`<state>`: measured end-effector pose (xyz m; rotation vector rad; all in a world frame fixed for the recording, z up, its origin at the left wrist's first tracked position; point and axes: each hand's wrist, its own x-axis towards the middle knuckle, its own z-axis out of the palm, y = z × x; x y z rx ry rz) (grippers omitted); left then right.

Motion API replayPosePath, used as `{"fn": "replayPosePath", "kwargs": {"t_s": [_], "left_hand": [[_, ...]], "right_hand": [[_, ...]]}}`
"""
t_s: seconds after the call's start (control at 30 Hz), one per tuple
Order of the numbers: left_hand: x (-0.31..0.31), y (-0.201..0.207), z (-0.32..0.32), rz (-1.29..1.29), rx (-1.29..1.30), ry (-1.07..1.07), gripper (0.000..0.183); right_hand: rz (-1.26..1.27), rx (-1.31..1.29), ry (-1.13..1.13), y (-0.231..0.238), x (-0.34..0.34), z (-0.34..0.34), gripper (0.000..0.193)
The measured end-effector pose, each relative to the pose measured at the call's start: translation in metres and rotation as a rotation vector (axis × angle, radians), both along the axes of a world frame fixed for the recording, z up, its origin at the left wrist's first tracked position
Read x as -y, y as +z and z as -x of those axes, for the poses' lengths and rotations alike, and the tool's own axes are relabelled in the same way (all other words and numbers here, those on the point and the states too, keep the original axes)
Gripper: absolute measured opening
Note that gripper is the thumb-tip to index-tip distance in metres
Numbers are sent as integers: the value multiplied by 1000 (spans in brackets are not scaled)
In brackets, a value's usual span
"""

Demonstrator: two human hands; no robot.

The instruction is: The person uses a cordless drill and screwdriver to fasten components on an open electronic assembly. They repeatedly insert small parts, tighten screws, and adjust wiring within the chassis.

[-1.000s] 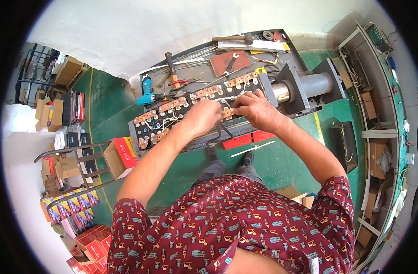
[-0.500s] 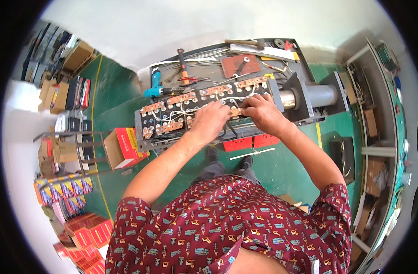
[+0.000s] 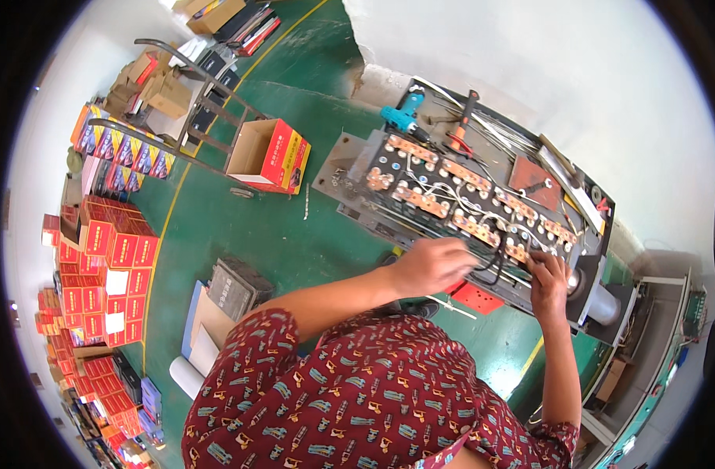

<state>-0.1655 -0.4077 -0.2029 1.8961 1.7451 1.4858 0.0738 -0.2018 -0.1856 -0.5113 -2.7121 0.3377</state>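
1. A long black block (image 3: pixel 428 177), studded with round terminals and flat copper bars (image 3: pixel 421 202), lies along the near edge of a dark-rimmed grey metal bench (image 3: pixel 439 107).
2. My right hand (image 3: pixel 548 277) is at the block's near side, close to its right end. Thumb and fingers bend together beside a short orange copper bar (image 3: pixel 517 252); I cannot tell whether they grip anything.
3. My left hand (image 3: pixel 431 266), blurred and loosely curled, hangs just off the near edge, apart from the block. Whether it holds anything I cannot tell.
4. Thin white wires (image 3: pixel 468 208) lie loosely across the terminals; a finger catching one could tug it free. A bent black cable or rod (image 3: pixel 501 258) stands between my hands, where a knock could shift it. The teal cordless drill (image 3: pixel 405 117), near the bench's far left corner, could bridge two bars with its metal nose if it slid.
5. The block's long axis follows the near edge, slanting from upper left to lower right in view. Terminals face up; its right end points towards a grey metal cylinder (image 3: pixel 604 306).
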Motion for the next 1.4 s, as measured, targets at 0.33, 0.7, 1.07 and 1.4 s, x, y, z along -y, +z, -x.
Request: {"fn": "replayPosePath", "kwargs": {"t_s": [0.33, 0.7, 1.07, 1.4], "left_hand": [[135, -184, 198, 447, 291, 945, 10], [86, -180, 229, 506, 71, 842, 16], [90, -181, 230, 498, 300, 844, 20], [121, -177, 231, 476, 96, 830, 9]], "right_hand": [[-73, 142, -181, 4, 17, 7, 41], [-19, 213, -244, 9, 27, 18, 39], [21, 233, -267, 13, 31, 23, 37], [15, 235, -242, 14, 29, 22, 33]]}}
